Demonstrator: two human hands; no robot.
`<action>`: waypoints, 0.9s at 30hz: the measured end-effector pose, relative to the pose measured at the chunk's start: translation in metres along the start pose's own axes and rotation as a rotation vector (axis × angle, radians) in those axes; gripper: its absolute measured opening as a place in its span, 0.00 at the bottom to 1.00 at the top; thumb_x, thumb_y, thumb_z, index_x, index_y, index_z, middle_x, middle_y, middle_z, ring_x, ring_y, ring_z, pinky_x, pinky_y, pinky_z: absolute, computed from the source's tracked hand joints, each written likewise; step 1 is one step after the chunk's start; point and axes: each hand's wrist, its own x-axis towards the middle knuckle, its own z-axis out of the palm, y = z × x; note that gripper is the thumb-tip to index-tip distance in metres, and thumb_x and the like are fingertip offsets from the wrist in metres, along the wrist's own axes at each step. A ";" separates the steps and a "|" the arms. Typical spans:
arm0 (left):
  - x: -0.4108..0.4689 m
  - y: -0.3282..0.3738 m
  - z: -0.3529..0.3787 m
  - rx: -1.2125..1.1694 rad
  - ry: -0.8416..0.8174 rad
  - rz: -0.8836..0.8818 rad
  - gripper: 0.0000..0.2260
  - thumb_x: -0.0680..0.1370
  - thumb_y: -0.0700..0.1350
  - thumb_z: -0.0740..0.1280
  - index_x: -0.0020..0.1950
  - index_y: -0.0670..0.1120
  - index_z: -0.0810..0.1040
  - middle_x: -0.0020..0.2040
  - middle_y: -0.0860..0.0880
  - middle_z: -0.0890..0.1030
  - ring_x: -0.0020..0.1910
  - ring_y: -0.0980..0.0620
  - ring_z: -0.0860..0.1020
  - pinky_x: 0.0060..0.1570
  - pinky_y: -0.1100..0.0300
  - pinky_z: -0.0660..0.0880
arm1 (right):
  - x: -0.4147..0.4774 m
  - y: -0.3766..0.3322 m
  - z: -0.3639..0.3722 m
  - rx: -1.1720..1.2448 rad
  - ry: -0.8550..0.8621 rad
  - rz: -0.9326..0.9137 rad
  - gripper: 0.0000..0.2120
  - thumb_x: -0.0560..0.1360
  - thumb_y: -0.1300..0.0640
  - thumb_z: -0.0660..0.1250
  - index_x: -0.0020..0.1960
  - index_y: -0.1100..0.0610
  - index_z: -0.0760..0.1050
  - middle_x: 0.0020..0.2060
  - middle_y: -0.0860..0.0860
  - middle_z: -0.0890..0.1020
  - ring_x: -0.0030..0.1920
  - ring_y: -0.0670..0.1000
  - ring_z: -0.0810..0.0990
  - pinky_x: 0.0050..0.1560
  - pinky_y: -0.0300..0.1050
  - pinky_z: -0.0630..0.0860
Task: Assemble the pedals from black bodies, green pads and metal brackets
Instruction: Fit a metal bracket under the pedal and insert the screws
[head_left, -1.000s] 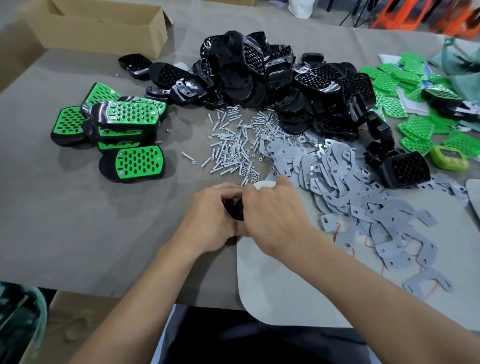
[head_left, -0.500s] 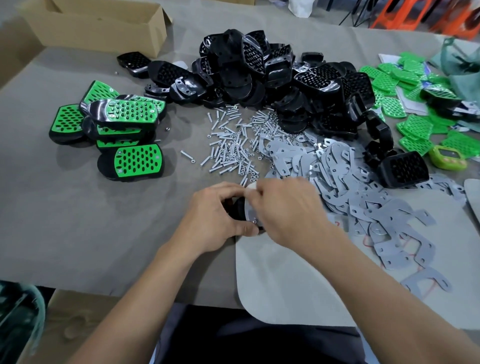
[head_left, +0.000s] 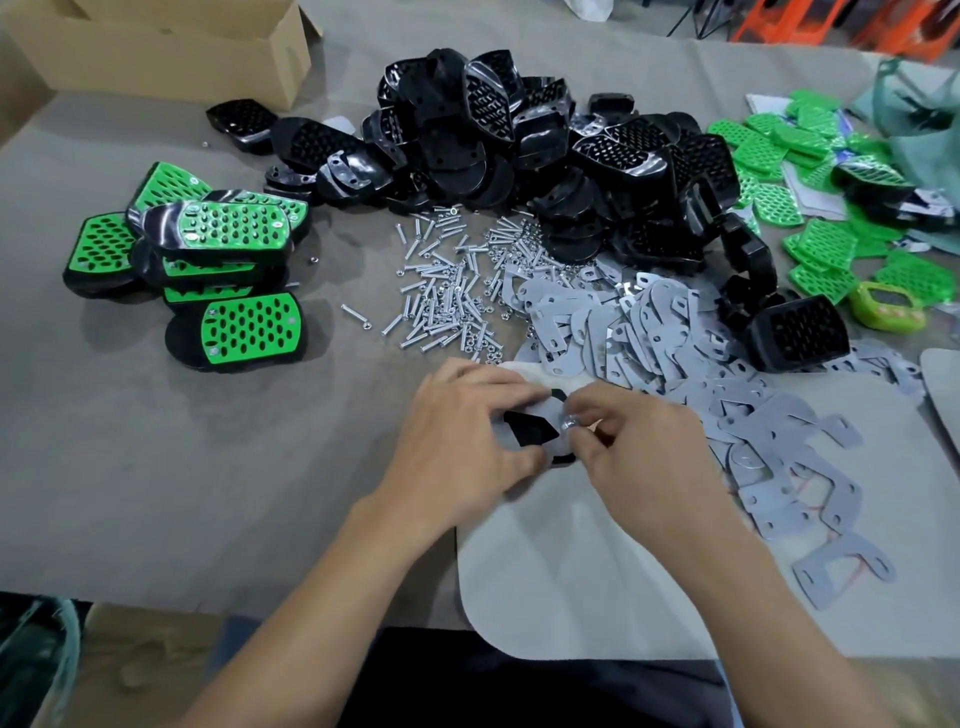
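- Gripping the black body (head_left: 530, 430) low over the near part of the desk (head_left: 182, 467), the left hand (head_left: 462, 447) had its fingers curled round the body's left end.
- The right hand (head_left: 644, 457) pinched a small silvery fastener (head_left: 567, 424) between thumb and forefinger at the body's right end. Whether it was a nut or a screw head could not be told.
- The body's long axis ran roughly left to right between the hands. The fastener therefore lay right at the right fingers, which made that the nearer hand for tightening it.
- A grey bracket (head_left: 503, 442) seemed to lie across the body, mostly hidden by the hands.
- Just beyond and to the right spread the loose brackets (head_left: 649, 332), with the screws (head_left: 447, 296) beside them on the left.
- Farther left sat the finished pedals (head_left: 228, 244).
- Farthest off were the heap of black bodies (head_left: 519, 140), the green pads (head_left: 821, 244) at the right and a cardboard box (head_left: 156, 47).
- No brand, label or writing could be read anywhere.
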 end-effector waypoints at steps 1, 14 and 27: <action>0.002 -0.001 0.001 0.005 0.004 -0.006 0.27 0.63 0.60 0.74 0.61 0.57 0.86 0.58 0.62 0.82 0.61 0.52 0.72 0.64 0.49 0.71 | 0.000 -0.001 -0.001 -0.044 0.003 -0.021 0.07 0.74 0.57 0.72 0.46 0.45 0.78 0.32 0.43 0.80 0.36 0.51 0.78 0.42 0.49 0.77; 0.009 -0.008 0.008 -0.081 0.033 -0.024 0.25 0.60 0.54 0.84 0.57 0.58 0.87 0.47 0.66 0.79 0.53 0.56 0.70 0.60 0.51 0.71 | -0.006 -0.030 -0.009 -0.576 -0.152 -0.334 0.26 0.62 0.64 0.31 0.52 0.54 0.59 0.45 0.52 0.76 0.45 0.57 0.79 0.45 0.49 0.64; 0.012 -0.009 0.007 -0.106 0.041 -0.001 0.25 0.58 0.57 0.76 0.55 0.60 0.87 0.43 0.66 0.78 0.49 0.58 0.69 0.55 0.53 0.72 | 0.005 -0.034 -0.005 -0.942 -0.183 -0.473 0.19 0.71 0.63 0.41 0.49 0.55 0.69 0.35 0.49 0.76 0.31 0.52 0.73 0.38 0.45 0.62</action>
